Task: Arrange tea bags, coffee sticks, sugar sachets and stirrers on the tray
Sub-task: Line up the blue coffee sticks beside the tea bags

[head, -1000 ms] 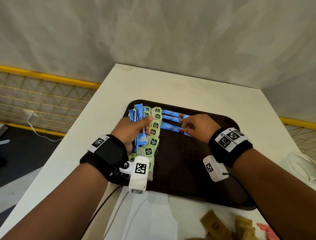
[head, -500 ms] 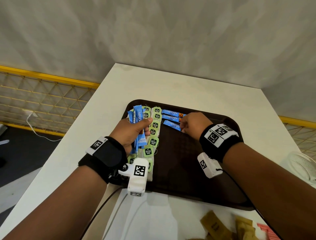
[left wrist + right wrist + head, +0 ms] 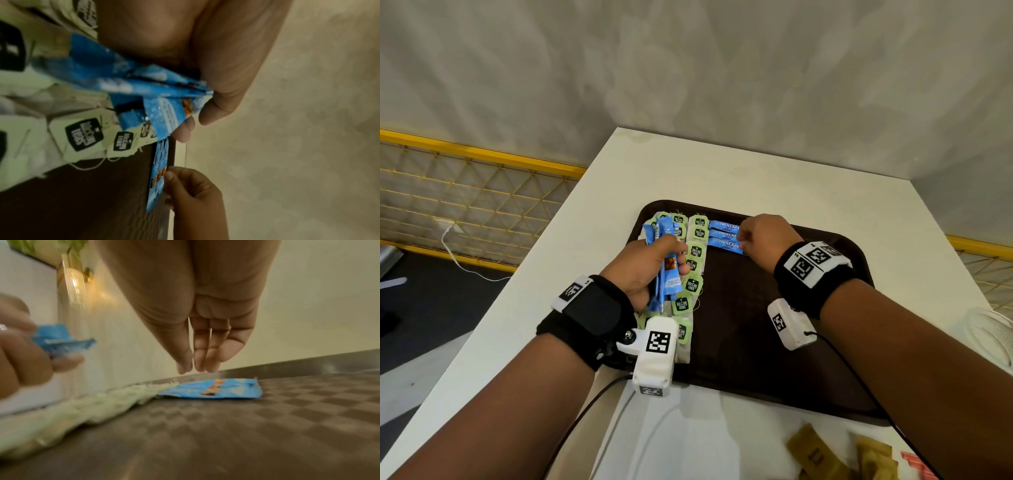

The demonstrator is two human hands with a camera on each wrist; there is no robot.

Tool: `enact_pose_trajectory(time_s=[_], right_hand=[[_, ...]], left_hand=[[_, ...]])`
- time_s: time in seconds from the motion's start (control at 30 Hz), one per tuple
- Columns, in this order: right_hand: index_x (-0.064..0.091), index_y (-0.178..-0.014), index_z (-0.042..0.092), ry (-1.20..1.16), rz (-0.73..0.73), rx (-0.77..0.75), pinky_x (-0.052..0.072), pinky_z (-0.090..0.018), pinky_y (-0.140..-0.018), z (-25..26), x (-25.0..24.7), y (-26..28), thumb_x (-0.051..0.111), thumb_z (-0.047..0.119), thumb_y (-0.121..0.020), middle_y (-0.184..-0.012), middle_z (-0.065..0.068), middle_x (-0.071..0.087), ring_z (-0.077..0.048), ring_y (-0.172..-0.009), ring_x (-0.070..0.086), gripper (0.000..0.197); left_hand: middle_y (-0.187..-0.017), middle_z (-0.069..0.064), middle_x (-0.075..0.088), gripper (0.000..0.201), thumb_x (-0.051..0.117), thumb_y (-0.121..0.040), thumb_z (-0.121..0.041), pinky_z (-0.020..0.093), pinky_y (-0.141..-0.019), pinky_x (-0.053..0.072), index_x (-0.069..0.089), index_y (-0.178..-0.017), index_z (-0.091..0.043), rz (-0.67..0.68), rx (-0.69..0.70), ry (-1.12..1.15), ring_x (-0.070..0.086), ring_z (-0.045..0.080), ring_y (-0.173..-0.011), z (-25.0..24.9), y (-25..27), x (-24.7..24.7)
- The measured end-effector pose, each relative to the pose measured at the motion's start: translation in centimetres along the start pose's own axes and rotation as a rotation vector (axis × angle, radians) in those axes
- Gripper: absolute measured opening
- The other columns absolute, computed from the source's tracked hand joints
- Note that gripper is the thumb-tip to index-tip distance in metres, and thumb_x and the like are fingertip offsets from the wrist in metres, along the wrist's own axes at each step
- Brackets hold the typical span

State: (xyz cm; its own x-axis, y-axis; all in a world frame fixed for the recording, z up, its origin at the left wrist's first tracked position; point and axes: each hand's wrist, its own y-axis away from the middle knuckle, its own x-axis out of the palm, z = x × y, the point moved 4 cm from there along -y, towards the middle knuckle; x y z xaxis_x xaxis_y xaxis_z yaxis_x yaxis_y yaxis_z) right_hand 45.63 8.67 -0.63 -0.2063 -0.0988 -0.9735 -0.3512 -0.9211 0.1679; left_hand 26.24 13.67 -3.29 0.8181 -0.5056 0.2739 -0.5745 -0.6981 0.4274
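Note:
A dark brown tray (image 3: pixel 743 329) lies on the white table (image 3: pixel 722 171). Green-tagged tea bags (image 3: pixel 691 285) run in columns down its left side. Three blue coffee sticks (image 3: pixel 724 234) lie side by side at the far end, next to the tea bags. My right hand (image 3: pixel 760 240) is over their right ends; in the right wrist view its straight fingertips (image 3: pixel 197 365) point down just above the sticks (image 3: pixel 216 389) and hold nothing. My left hand (image 3: pixel 650 263) grips a bundle of blue coffee sticks (image 3: pixel 664 284) upright over the tea bags; the left wrist view shows the bundle (image 3: pixel 144 84) against the thumb.
Brown sugar sachets (image 3: pixel 818 455) and a red packet (image 3: pixel 917 466) lie on the table in front of the tray, at the near right. A white ribbed object (image 3: pixel 993 335) sits at the right edge. A yellow mesh fence (image 3: pixel 465 198) stands beyond the table's left edge.
My right hand has moved left and farther along the tray, and the third coffee stick now lies close beside the other two. My left hand has kept its bundle almost still.

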Motion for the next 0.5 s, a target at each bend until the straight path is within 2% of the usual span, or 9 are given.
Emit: enact_pose_trajectory(time_s=[0.1,0.23,0.37,0.43,0.5], right_hand=[[0.068,-0.100,0.013,-0.252,-0.146,-0.089,0.045,-0.029,-0.081,1.6,-1.4,1.1,0.057,0.029,-0.092,-0.100,-0.003,0.070,-0.018,-0.092,0.062,0.021],[0.069,-0.099,0.013,-0.588,-0.081,-0.170,0.051,-0.033,-0.075,4.2,-2.2,1.9,0.064,0.034,-0.087,-0.091,-0.007,0.071,-0.020,-0.079,0.066,0.025],[0.065,-0.101,0.009,-0.736,-0.029,-0.139,0.049,-0.029,-0.066,4.3,-1.8,2.0,0.073,0.022,-0.081,-0.084,-0.008,0.068,-0.015,-0.071,0.061,0.025],[0.064,-0.095,0.009,-0.809,-0.032,-0.126,0.047,-0.022,-0.060,4.1,-2.0,2.3,0.075,0.016,-0.079,-0.078,-0.002,0.064,-0.012,-0.068,0.058,0.020],[0.062,-0.087,0.012,-0.882,-0.032,-0.113,0.046,-0.020,-0.056,3.9,-2.1,2.6,0.075,0.012,-0.078,-0.077,-0.001,0.061,-0.011,-0.066,0.056,0.015]], left_hand=[[-0.071,0.005,0.061,0.019,0.044,-0.093,-0.005,0.023,-0.053,0.052,0.062,-0.098,-0.002,0.122,-0.046,0.001,0.066,0.013,-0.059,-0.1,0.5,0.8],[-0.084,0.010,0.068,0.016,0.043,-0.096,-0.003,0.029,-0.062,0.059,0.058,-0.102,-0.002,0.215,-0.018,-0.038,0.071,0.018,-0.070,0.0,1.0,2.1],[-0.090,0.011,0.071,0.016,0.051,-0.094,0.000,0.036,-0.072,0.059,0.060,-0.107,-0.003,0.245,-0.002,-0.063,0.073,0.022,-0.076,0.1,1.2,2.5],[-0.091,0.012,0.072,0.017,0.056,-0.092,-0.001,0.037,-0.073,0.060,0.060,-0.109,-0.003,0.248,-0.003,-0.080,0.073,0.023,-0.077,0.2,1.3,2.4],[-0.091,0.011,0.073,0.017,0.059,-0.091,-0.005,0.036,-0.073,0.061,0.062,-0.108,-0.005,0.245,0.015,-0.104,0.073,0.024,-0.079,0.2,1.4,2.2]])
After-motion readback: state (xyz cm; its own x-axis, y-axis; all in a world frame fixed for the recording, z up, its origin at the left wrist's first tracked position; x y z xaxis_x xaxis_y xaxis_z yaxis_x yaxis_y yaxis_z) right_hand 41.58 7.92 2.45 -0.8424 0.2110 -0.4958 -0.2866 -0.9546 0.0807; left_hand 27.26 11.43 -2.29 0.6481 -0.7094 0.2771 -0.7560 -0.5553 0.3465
